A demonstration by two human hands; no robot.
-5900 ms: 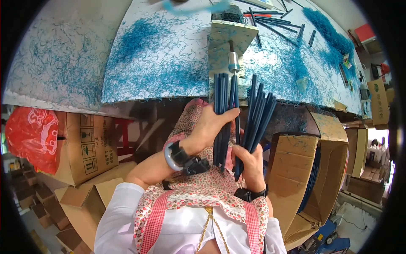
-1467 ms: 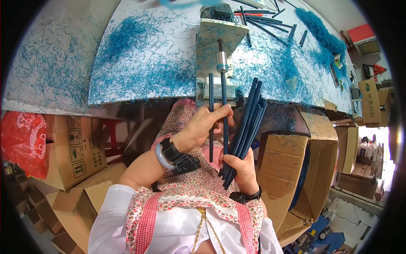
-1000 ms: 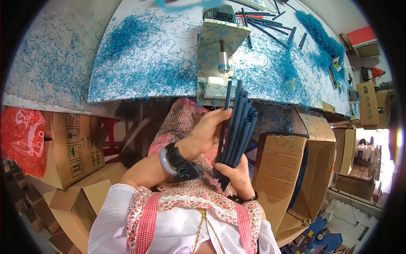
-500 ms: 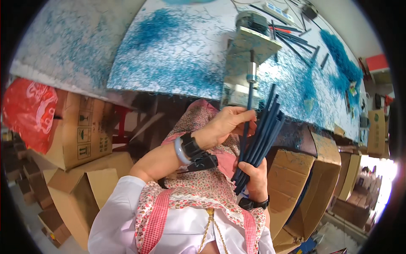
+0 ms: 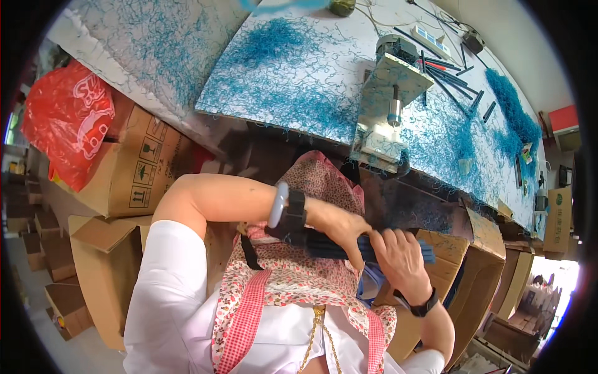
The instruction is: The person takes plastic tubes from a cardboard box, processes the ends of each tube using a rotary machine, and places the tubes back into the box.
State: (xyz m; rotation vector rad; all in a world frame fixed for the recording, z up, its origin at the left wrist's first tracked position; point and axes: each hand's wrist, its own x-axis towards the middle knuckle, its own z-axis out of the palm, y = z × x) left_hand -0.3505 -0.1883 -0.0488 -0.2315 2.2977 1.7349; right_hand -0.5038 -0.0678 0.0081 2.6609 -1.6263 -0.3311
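A bundle of dark blue rods lies level across the front of my floral apron. Wrapped over it from above is my left hand, fingers closed and pointing down. Close beside it, my right hand grips the same bundle, its knuckles up and the rod ends sticking out past it. Both hands hide the middle of the bundle. Beyond them, at the table edge, a small motor stands on a metal bracket. Its silver chuck points toward me with no rod showing in it.
Blue curly shavings cover much of the white table. Loose dark rods lie behind the motor near a power strip. Open cardboard boxes stand at both sides, and a red plastic bag sits at the left.
The rod between my left hand and the chuck has come away. My left hand has moved down onto the bundle, which has turned from steep to level. My right hand now grips from above.
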